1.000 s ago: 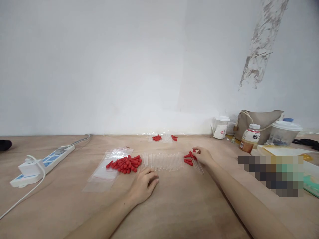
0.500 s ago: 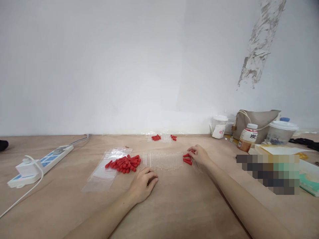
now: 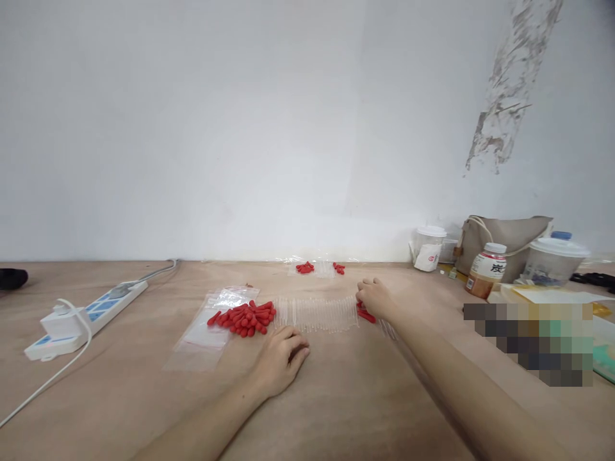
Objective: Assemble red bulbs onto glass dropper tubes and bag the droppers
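Observation:
A row of thin clear glass tubes (image 3: 317, 314) lies side by side on the table. At its left end is a heap of red rubber bulbs (image 3: 247, 317), partly on a clear plastic bag (image 3: 196, 342). My left hand (image 3: 281, 362) rests on the table in front of the heap, fingers loosely bent and thumb apart, holding nothing. Beyond the row's right end, my right hand (image 3: 377, 299) has its fingers closed around a red bulb, mostly hidden by them. A few red bulbs (image 3: 366, 316) lie just below those fingers, and several loose glass tubes (image 3: 387, 330) beside the wrist.
Near the wall lies a clear bag with more red bulbs (image 3: 305, 267) and tubes. A power strip (image 3: 103, 314) with a charger and white cable is at left. At right stand a lidded cup (image 3: 429, 248), a bottle (image 3: 486, 272), a grey bag (image 3: 509, 238) and a plastic tub (image 3: 552, 262).
My right hand has shifted left and slightly down toward the right end of the tube row, now covering more of the red bulbs there. My left hand stays put. The view has turned slightly.

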### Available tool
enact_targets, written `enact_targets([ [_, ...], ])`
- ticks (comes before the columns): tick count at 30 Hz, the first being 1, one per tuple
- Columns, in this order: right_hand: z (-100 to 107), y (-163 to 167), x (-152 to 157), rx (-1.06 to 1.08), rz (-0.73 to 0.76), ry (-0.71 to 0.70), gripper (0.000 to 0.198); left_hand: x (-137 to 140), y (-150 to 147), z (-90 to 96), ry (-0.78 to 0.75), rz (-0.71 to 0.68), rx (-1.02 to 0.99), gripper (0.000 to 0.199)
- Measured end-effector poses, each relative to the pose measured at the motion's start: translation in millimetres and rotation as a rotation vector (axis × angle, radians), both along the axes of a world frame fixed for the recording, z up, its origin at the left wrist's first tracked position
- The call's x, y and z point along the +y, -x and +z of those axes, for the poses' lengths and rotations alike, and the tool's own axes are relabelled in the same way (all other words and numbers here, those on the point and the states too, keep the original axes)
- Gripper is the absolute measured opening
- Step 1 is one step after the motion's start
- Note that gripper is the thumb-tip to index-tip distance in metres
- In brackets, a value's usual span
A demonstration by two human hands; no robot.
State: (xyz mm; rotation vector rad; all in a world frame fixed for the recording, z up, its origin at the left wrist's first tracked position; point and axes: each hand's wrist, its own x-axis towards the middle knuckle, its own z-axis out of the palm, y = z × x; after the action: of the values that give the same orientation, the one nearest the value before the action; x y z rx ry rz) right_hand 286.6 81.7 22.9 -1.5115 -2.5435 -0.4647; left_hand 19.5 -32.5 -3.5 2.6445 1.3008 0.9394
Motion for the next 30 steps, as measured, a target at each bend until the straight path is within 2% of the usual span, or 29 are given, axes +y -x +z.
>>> enact_targets([
  [3, 7, -3, -3, 0.030, 0.005, -0.016, 0.013, -1, -1, -0.2, -0.008, -0.005, 0.001, 0.014],
  [5, 11, -4, -9, 0.137, 0.017, -0.025, 0.012, -2, -2, 0.0, -0.035, 0.028, 0.009, 0.011],
  [9, 6, 7, -38, 0.524, 0.070, -0.050, 0.012, 1, 4, 7.9, -0.141, 0.260, 0.030, 0.006],
  [10, 2, 13, -49, 0.565, 0.088, -0.058, 0.013, 4, 7, 12.2, -0.160, 0.332, 0.039, 0.007],
  [14, -13, 38, -93, 0.489, 0.246, -0.072, 0.009, 21, 19, 33.0, -0.111, 0.548, 0.147, 0.010],
  [17, -21, 51, -111, 0.477, 0.298, -0.033, 0.008, 39, 18, 42.4, -0.049, 0.611, 0.214, 0.013],
  [21, -29, 54, -114, 0.541, 0.314, 0.011, 0.011, 62, 2, 40.8, -0.005, 0.666, 0.249, 0.019],
  [26, -35, 51, -111, 0.574, 0.323, 0.011, 0.010, 76, -20, 33.1, 0.026, 0.762, 0.312, 0.038],
  [30, -35, 51, -111, 0.573, 0.304, -0.011, 0.011, 79, -28, 30.4, 0.057, 0.803, 0.350, 0.036],
])
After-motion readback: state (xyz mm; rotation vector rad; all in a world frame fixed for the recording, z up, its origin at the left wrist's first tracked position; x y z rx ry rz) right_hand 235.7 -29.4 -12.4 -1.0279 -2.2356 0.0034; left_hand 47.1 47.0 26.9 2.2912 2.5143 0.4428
